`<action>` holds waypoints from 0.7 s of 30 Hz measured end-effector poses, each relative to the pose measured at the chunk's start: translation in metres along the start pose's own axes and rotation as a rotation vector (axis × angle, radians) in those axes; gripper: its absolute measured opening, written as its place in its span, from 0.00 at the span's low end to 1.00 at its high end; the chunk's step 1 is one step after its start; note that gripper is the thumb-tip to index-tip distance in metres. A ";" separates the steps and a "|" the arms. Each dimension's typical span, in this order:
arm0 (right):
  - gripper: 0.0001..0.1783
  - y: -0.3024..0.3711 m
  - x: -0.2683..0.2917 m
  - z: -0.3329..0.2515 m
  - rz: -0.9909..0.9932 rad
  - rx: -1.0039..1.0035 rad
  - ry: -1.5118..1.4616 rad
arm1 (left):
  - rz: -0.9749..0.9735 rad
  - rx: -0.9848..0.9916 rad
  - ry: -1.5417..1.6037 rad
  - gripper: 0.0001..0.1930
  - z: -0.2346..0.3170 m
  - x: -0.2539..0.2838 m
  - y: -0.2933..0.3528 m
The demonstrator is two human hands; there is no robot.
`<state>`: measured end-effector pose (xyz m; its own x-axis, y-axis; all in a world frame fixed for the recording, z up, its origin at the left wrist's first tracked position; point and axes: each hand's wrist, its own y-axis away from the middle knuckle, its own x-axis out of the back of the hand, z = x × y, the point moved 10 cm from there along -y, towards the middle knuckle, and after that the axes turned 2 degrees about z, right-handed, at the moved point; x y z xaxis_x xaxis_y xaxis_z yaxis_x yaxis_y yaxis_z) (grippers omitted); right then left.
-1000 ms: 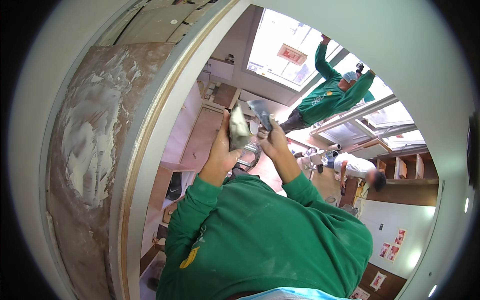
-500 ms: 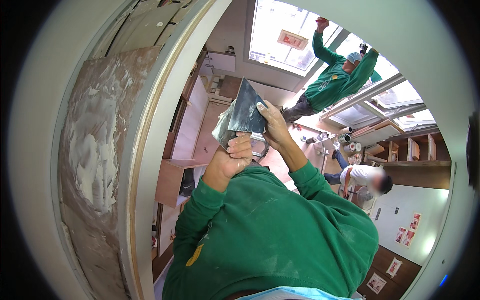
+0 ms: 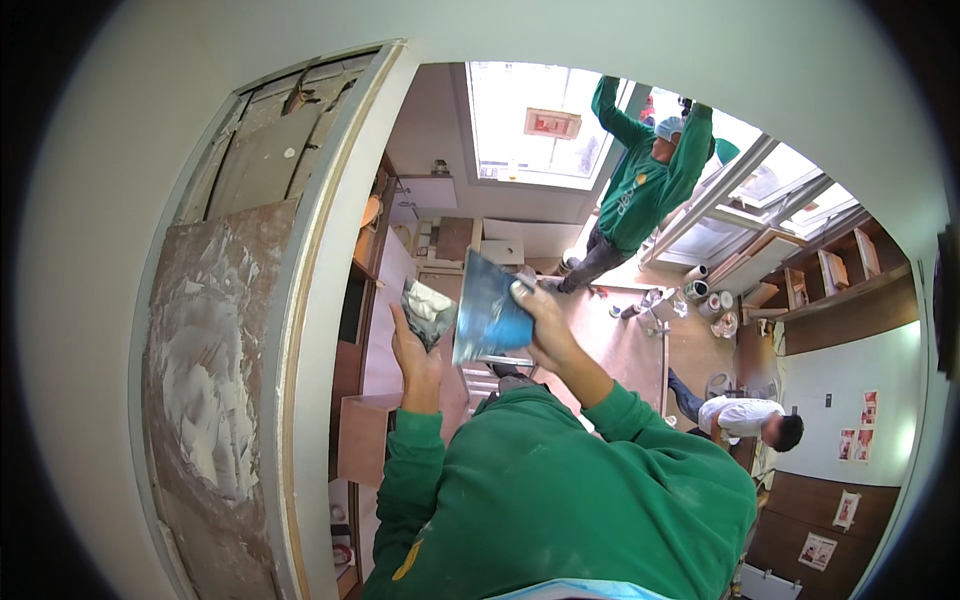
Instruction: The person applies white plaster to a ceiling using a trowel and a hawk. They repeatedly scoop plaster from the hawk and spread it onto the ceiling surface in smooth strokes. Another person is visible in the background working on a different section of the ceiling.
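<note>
My right hand (image 3: 548,328) grips a wide flat putty knife (image 3: 488,300) with a dark, bluish blade, thumb on its face. Beside it, to the left, my left hand (image 3: 416,362) holds a small grey plate (image 3: 441,325) from below, with its fingers partly hidden. A lump of white putty (image 3: 428,300) lies on that plate. The knife and the plate are close together but apart. Farther left, a brown panel (image 3: 205,500) in a framed wall recess carries a rough smear of white putty (image 3: 205,390); neither hand touches it.
A pale frame edge (image 3: 300,400) stands between me and the panel. A person in green (image 3: 640,185) reaches up at the windows; a person in white (image 3: 740,418) bends at the lower right. Cans (image 3: 695,290) and shelves (image 3: 830,275) are along the right, a wooden box (image 3: 365,440) below left.
My hands have moved apart and lower, separating the knife from the putty plate. The panel shows more fully as the view shifted. The person in white has bent lower.
</note>
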<state>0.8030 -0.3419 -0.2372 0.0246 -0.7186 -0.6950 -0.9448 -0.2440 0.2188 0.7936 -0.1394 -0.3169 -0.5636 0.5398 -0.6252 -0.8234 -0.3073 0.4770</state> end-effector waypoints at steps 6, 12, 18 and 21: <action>0.15 -0.001 0.044 -0.023 0.125 0.151 -0.164 | 0.012 -0.308 0.059 0.23 0.025 -0.024 0.016; 0.16 0.005 0.046 -0.020 0.182 0.151 -0.144 | 0.002 -0.458 -0.020 0.24 0.048 -0.040 0.035; 0.17 0.024 0.034 -0.025 0.318 0.346 0.182 | 0.030 -0.562 -0.134 0.27 0.056 -0.049 0.051; 0.17 0.026 0.033 -0.025 0.358 0.384 0.191 | 0.041 -0.632 -0.196 0.28 0.064 -0.059 0.067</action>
<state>0.7875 -0.3875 -0.2373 -0.2948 -0.8270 -0.4788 -0.9553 0.2662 0.1285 0.7762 -0.1419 -0.2085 -0.6218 0.6322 -0.4623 -0.7154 -0.6987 0.0067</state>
